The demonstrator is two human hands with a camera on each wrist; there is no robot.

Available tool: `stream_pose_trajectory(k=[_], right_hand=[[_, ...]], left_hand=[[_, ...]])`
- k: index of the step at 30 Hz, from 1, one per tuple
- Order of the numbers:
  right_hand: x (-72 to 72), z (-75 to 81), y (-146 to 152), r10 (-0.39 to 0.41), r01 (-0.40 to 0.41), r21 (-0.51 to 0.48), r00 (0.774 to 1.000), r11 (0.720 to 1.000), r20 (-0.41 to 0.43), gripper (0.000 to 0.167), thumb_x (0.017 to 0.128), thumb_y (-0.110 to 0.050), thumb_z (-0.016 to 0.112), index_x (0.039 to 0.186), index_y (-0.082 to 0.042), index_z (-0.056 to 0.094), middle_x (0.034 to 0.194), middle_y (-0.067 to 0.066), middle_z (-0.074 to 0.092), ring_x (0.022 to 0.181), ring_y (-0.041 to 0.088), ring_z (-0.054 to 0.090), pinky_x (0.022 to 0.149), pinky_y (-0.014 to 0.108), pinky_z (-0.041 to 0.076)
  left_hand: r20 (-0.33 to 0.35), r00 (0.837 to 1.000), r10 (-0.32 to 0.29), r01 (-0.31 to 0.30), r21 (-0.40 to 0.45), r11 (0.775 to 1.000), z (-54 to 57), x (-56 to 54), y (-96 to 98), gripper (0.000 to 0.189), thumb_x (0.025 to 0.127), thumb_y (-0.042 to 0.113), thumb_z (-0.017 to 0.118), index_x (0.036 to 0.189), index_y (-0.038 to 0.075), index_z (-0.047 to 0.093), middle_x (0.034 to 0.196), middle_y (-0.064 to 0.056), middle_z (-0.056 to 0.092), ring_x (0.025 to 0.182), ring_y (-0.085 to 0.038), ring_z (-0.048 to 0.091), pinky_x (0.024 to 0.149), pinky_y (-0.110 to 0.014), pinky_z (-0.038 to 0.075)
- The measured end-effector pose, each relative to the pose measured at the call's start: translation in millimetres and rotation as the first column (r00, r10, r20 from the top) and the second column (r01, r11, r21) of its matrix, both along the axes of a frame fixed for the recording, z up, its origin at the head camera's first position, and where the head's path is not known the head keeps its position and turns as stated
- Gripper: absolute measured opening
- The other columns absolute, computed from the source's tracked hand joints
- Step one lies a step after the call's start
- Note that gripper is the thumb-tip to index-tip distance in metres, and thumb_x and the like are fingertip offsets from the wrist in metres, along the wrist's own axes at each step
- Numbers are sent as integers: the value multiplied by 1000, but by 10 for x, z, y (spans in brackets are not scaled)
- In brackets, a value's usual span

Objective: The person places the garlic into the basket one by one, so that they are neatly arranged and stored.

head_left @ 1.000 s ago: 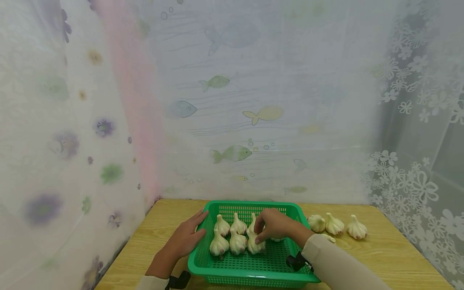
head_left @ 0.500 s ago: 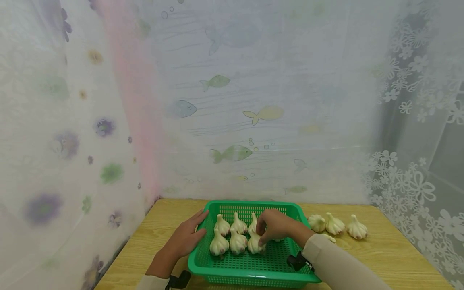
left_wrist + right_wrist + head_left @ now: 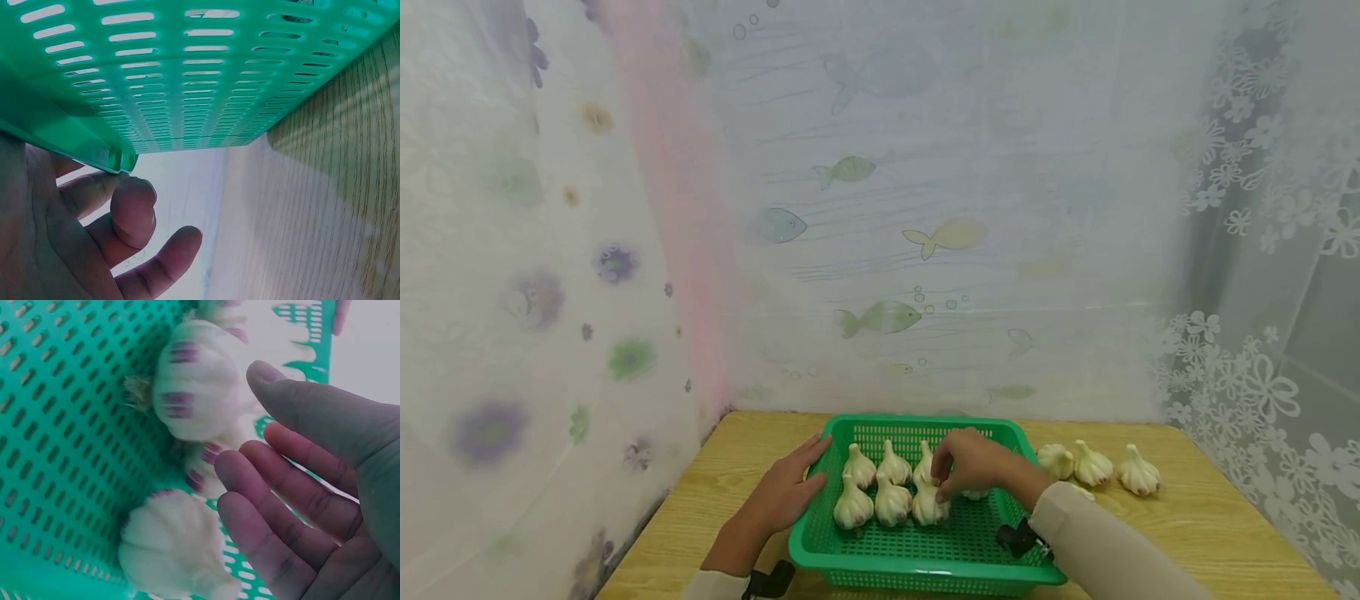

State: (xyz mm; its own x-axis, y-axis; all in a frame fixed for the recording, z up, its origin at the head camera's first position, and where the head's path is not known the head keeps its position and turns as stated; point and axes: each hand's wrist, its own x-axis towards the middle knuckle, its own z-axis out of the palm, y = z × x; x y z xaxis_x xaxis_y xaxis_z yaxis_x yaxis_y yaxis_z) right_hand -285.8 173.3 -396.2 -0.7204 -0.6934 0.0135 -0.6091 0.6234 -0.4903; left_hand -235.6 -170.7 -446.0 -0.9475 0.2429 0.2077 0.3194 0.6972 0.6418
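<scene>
A green perforated basket (image 3: 925,570) holds several white garlic bulbs with pinkish marks, stems mostly up. My left hand (image 3: 786,490) rests against its left rim, the fingers laid along the edge; the left wrist view shows the fingers (image 3: 134,212) beneath the rim. Inside the basket, my right hand (image 3: 973,462) hovers beside the front-row garlic bulb (image 3: 929,507) third from the left. In the right wrist view there is a gap between its thumb and fingers (image 3: 275,544), with the thumb tip close to a garlic bulb (image 3: 197,381). Another bulb (image 3: 975,493) is partly hidden behind this hand.
On the wooden table (image 3: 1202,533), right of the basket, lie several loose garlic bulbs, one (image 3: 1138,471) farthest right. The right forearm partly covers another bulb (image 3: 1082,492). A patterned curtain (image 3: 880,250) hangs behind the table.
My right hand has shifted slightly right, its thumb drawing off the front-row garlic bulb. The left hand and the basket stay where they were.
</scene>
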Motion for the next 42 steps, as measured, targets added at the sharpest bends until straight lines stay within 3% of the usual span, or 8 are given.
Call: stream_pose_trajectory(k=[4, 10, 14, 22, 27, 33, 42], right_hand=[[-3, 90, 51, -5, 5, -30, 1000, 1000, 5, 23, 83, -23, 88, 101, -12, 80, 97, 2, 77, 88, 18, 71, 73, 32, 57], [-36, 178, 169, -10, 9, -72, 1000, 997, -21, 25, 85, -25, 86, 104, -9, 80, 98, 4, 77, 90, 19, 71, 74, 34, 58], [-38, 198, 255, -20, 18, -140, 1000, 990, -11, 24, 87, -27, 84, 105, -12, 80, 103, 7, 78, 91, 21, 72, 75, 32, 59], [96, 276, 476, -72, 79, -262, 997, 962, 34, 26, 91, -35, 80, 112, -21, 77, 113, 7, 75, 95, 22, 74, 76, 33, 60], [185, 297, 668, -118, 121, -339, 993, 933, 28, 26, 92, -36, 78, 114, -23, 76, 119, 7, 73, 99, 23, 73, 79, 32, 59], [317, 312, 883, -180, 158, -420, 984, 894, -12, 27, 92, -36, 78, 115, -21, 76, 114, 4, 75, 96, 20, 75, 79, 30, 60], [477, 255, 1130, -298, 222, -509, 952, 832, -71, 24, 95, -29, 75, 118, -20, 76, 114, 7, 76, 94, 14, 74, 77, 30, 61]], left_hand=[[-3, 1000, 3, -3, 5, 1000, 13, 18, 4, 58, 106, 21, 46, 163, 16, 37, 170, -10, 29, 155, -39, 31, 117, -65, 34], [-5, 1000, 8, -8, 12, 1000, 21, 32, 4, 58, 105, 20, 46, 162, 15, 38, 170, -9, 30, 154, -38, 32, 117, -64, 34], [-2, 1000, 5, -5, 10, 1000, 18, 30, 3, 58, 106, 20, 46, 163, 15, 37, 170, -9, 29, 155, -39, 32, 117, -64, 35], [-11, 1000, -5, 5, -4, 1000, 13, 30, 3, 57, 106, 21, 47, 162, 15, 38, 169, -12, 30, 154, -40, 33, 116, -65, 35], [-10, 1000, -2, 2, -6, 1000, 9, 23, 0, 57, 106, 21, 46, 162, 16, 37, 170, -11, 30, 154, -39, 32, 117, -65, 34], [-14, 1000, -6, 6, -6, 1000, 4, 16, 2, 57, 106, 21, 46, 162, 15, 38, 169, -11, 30, 154, -40, 32, 117, -65, 34], [-8, 1000, -5, 5, 11, 1000, -7, 5, -3, 57, 106, 22, 45, 163, 16, 36, 170, -9, 28, 155, -39, 30, 118, -64, 33]])
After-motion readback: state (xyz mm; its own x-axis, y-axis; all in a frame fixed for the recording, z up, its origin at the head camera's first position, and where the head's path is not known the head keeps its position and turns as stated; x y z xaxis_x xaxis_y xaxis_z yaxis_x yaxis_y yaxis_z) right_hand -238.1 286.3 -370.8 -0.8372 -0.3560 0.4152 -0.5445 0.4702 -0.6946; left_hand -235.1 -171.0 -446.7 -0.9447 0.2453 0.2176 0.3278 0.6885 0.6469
